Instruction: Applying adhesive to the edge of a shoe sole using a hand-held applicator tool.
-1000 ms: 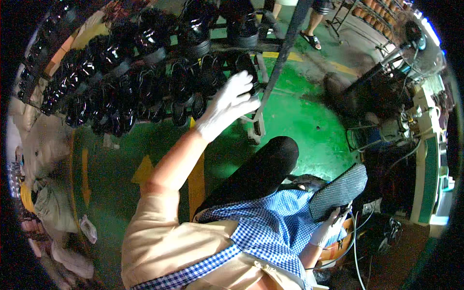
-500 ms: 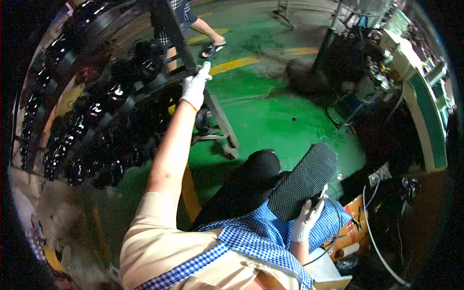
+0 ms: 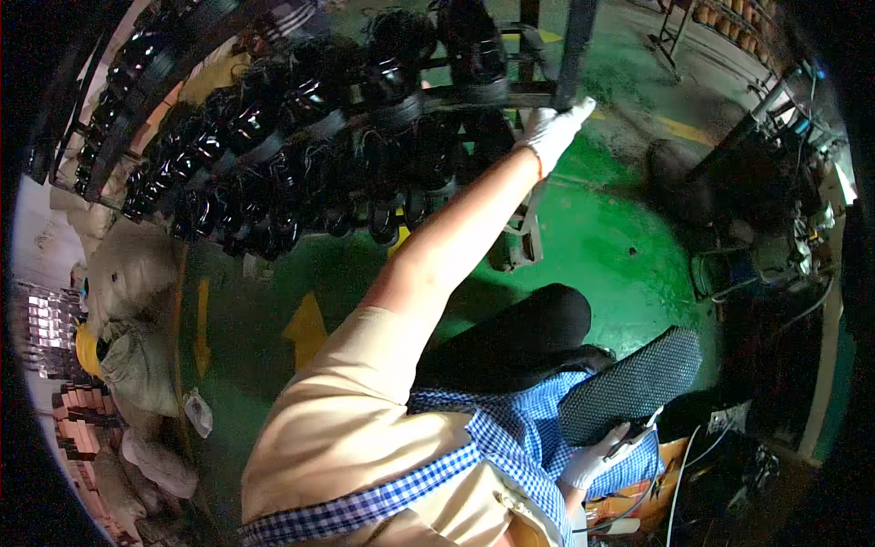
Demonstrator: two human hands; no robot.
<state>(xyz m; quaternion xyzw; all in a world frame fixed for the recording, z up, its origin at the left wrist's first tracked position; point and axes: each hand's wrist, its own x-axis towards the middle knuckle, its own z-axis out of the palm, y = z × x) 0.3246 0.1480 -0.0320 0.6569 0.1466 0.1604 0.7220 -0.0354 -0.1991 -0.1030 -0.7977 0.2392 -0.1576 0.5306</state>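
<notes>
My left arm reaches far forward, and my left hand (image 3: pixel 553 132), in a white glove, is closed around the dark upright post (image 3: pixel 574 59) of a shoe rack. Rows of shiny black shoes (image 3: pixel 387 77) fill the rack to the left of that hand. Down by my lap, my right hand (image 3: pixel 597 458), also gloved, holds a slim dark tool (image 3: pixel 629 443) whose exact kind I cannot make out. A black, mesh-textured pad (image 3: pixel 629 387) lies over my right thigh, just beyond the right hand. Beneath it is a blue checked apron (image 3: pixel 524 410).
Green floor (image 3: pixel 602 237) with yellow arrows (image 3: pixel 305 328) spreads below the rack. Pale sacks (image 3: pixel 137 365) are piled at the left. On the right stand dark machinery (image 3: pixel 729 246) and an orange box (image 3: pixel 673 456), with a pale cable (image 3: pixel 679 483) hanging near it.
The view has turned left, bringing more shoes, the sacks and floor arrows into sight. The person walking behind the rack is out of view. My left hand stays at the post.
</notes>
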